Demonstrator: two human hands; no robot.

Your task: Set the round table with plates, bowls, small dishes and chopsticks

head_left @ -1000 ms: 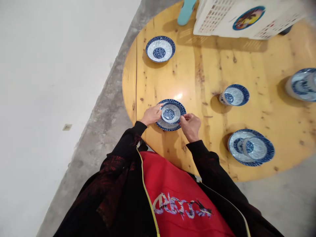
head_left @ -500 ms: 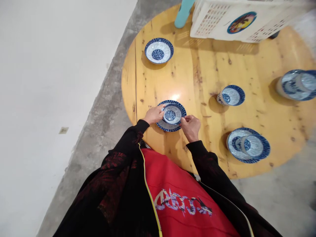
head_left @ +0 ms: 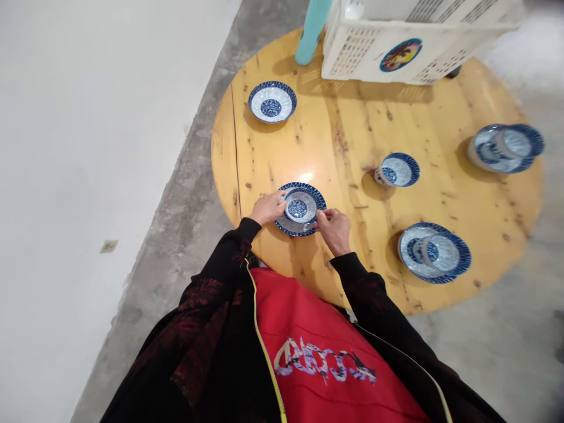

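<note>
Fingers of your left hand [head_left: 268, 208] and right hand [head_left: 335, 230] pinch small round blue-and-white ceramic bowl [head_left: 296, 208] by near-left edge of yellow wooden tabletop [head_left: 319, 138].

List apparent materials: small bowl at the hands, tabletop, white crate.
Small bowl: probably glazed ceramic; smooth-looking white with blue patterning, though melamine could look alike.
Tabletop: wood, likely varnished; knots, grain and a bright glare spot show.
White crate: likely molded plastic; opaque walls with regular rows of holes.
</note>
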